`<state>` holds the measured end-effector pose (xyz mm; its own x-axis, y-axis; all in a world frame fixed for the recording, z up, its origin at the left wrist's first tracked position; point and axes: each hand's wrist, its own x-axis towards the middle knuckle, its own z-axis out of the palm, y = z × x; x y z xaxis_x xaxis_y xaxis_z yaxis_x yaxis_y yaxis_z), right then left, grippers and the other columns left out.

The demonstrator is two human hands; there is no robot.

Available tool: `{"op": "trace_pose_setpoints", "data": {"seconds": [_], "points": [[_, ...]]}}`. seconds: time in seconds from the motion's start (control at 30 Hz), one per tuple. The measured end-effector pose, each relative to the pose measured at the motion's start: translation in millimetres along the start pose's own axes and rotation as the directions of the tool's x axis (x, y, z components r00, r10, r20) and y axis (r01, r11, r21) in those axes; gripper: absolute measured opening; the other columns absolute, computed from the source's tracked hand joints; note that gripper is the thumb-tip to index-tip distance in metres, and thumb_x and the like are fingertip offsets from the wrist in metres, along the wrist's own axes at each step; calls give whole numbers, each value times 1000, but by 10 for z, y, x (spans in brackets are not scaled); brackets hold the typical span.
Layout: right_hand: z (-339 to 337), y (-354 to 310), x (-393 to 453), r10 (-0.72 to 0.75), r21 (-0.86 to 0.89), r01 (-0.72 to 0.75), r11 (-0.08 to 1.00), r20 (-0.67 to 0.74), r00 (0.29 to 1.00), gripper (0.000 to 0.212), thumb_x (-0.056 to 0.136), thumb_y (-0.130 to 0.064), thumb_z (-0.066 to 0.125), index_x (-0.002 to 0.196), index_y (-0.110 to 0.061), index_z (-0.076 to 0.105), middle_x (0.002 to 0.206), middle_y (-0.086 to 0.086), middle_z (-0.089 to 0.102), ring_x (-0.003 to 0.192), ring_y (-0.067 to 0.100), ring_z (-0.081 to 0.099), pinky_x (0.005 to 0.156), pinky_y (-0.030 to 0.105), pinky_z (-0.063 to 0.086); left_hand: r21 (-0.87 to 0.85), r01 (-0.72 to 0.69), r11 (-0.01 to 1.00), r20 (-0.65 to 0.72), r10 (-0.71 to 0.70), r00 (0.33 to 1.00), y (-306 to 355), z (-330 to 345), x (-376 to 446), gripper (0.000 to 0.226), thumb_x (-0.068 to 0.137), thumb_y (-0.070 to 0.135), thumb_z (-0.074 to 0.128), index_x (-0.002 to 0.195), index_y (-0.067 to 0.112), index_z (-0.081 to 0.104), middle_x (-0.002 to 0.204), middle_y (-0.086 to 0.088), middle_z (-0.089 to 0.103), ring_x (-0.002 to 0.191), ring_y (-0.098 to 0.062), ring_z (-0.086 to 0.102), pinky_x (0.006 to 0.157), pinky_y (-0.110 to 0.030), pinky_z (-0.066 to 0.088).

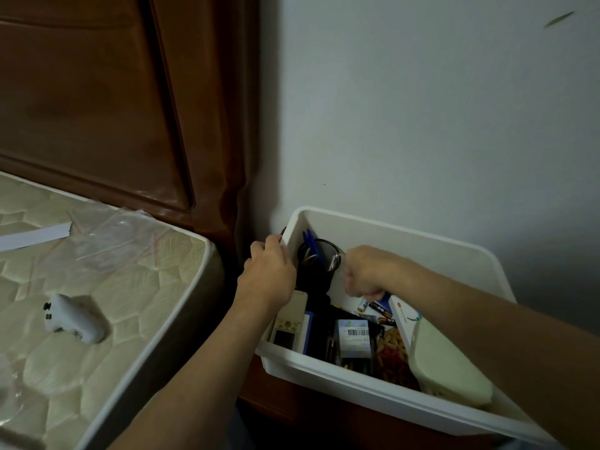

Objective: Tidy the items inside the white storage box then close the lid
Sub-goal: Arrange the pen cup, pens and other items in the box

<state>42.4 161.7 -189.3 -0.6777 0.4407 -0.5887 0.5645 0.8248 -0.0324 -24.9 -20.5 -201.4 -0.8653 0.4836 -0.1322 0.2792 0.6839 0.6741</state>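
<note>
Right now I am gripping the left rim of the white storage box (402,230) with my left hand (268,274), while my right hand (365,274), fingers curled under, is hovering over the batteries (373,306) just below it; whether it is pinching anything, I cannot tell.

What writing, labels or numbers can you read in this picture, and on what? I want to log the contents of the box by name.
No text can be read for certain.
Barcode label on the dark packet in the white storage box: bars show, digits too small.
Battery beside the right hand: print blurred.
White carton with a red round mark: lettering blurred.
Remote control below the left hand: button marks too small.
</note>
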Motion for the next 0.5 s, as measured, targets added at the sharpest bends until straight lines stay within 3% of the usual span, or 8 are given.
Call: {"op": "trace_pose_setpoints", "data": {"seconds": [0.07,0.17,0.33,0.5], "points": [[206,50,65,-70,-69,67,995,-38,997,19,96,-15,66,110,-10,79,88,9,77,79,27,79,82,40,67,8,-3,1000,-2,3,1000,5,7,-2,38,113,35,25,143,20,42,138,-8,44,115,-34,57,100,-56,50],[399,69,152,-140,-117,126,985,-116,983,26,89,-25,74,113,-16,79,101,5,75,97,27,75,87,40,64,9,0,1000,-9,0,1000,-4,14,6,37,112,35,26,142,20,42,136,-8,45,114,-33,57,99,-55,51],[497,94,255,-111,-65,109,992,-39,993,28,85,-35,82,105,-15,80,92,4,81,84,20,77,82,35,65,5,8,1000,-10,-8,1000,-9,28,39,36,112,35,27,142,20,42,137,-8,45,114,-33,57,98,-55,52],[513,86,352,-114,-104,115,988,17,993,41,85,-41,83,115,-13,76,109,6,76,104,24,73,90,35,61,1,-1,1000,-14,1,1000,-9,26,34,36,112,34,28,143,21,42,136,-8,45,115,-32,58,98,-54,52]]}}
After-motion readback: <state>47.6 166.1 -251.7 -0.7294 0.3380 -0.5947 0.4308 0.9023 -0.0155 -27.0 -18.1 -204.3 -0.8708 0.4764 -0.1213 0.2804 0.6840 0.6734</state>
